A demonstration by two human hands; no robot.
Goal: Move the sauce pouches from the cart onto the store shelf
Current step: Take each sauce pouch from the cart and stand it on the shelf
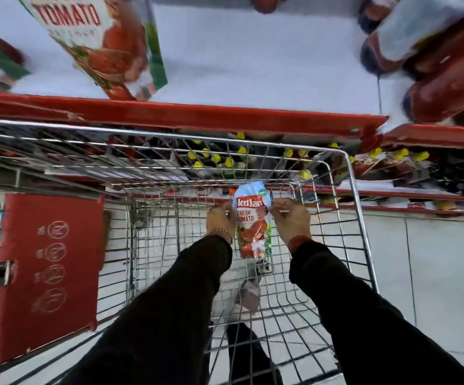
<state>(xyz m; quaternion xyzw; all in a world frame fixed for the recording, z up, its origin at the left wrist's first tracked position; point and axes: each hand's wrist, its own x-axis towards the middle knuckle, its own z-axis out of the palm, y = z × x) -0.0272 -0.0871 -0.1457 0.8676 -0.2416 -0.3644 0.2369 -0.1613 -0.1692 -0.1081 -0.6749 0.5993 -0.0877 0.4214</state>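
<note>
A tomato sauce pouch point(253, 220), light blue at the top with red print, hangs upright inside the wire cart point(358, 218). My left hand point(221, 219) pinches its upper left edge and my right hand point(292, 219) pinches its upper right edge. Both arms reach down into the cart basket in dark sleeves. Above the cart is the store shelf point(225, 112) with a white surface and red front lip. Another tomato pouch point(100, 43) stands on the shelf at upper left.
Dark red sauce bottles point(433, 56) fill the shelf's right side. A red child-seat flap point(47, 273) with warning icons covers the cart's left part. Lower shelves hold yellow-capped bottles point(242, 151). Pale tiled floor shows through the cart's mesh.
</note>
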